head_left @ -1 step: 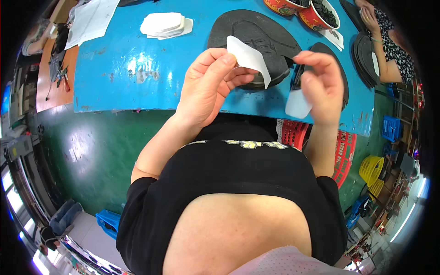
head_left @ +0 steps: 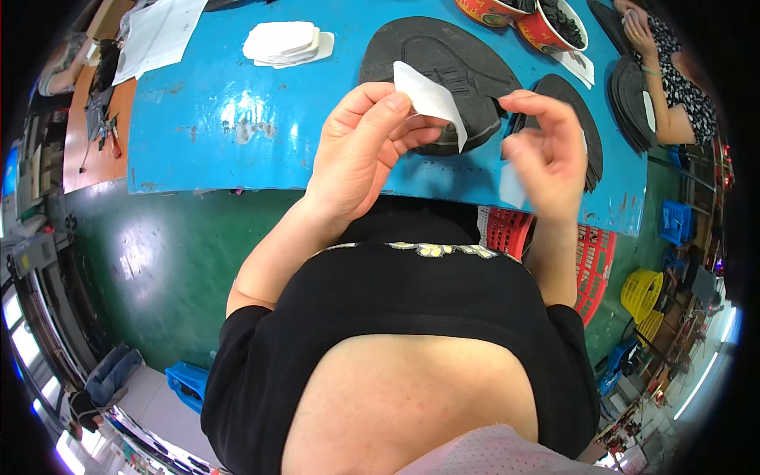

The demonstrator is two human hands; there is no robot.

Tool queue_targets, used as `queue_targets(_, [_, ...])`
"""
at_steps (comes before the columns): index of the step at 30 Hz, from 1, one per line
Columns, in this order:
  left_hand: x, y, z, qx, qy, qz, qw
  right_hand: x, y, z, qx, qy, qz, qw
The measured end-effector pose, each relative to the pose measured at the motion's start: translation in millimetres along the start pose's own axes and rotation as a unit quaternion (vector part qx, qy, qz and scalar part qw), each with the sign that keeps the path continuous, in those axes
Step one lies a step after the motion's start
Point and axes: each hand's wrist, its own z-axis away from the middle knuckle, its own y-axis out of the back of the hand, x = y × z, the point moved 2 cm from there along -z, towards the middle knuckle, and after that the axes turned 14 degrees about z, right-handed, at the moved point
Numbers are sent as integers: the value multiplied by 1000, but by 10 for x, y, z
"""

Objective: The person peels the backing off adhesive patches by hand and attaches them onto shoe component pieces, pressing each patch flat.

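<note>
Between thumb and fingers, my left hand (head_left: 364,138) pinches a bent white sheet piece (head_left: 431,101), like a label or backing paper. It is held above a large black sole-shaped pad (head_left: 443,59) with moulded lines on the blue table. To the right, my right hand (head_left: 550,150) hovers with its fingers curled and its thumb and forefinger apart, slightly blurred. Nothing plainly shows in its grip, though its lower fingers are hidden. Just below and behind it is a pale translucent piece (head_left: 512,187); whether the hand touches it cannot be made out.
On the blue table (head_left: 198,162) lie a stack of white pieces (head_left: 281,41), black pads (head_left: 570,99) and more stacked black pads (head_left: 629,103). Red-patterned bowls (head_left: 546,33) hold small black parts. A red basket (head_left: 594,273) stands below. Another person's arm (head_left: 669,111) rests at the far right.
My right hand has shifted slightly left and now covers more of the pale piece. My left hand and its white piece have barely moved.
</note>
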Motion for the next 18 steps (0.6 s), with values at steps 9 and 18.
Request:
queue_targets(9, [-7,-38,14,-16,-56,-183,981,73,-183,-25,36,-68,76,994])
queue_targets(18, [349,-287,-107,-93,-317,-622,710,94,-40,-104,-63,-142,-58,986])
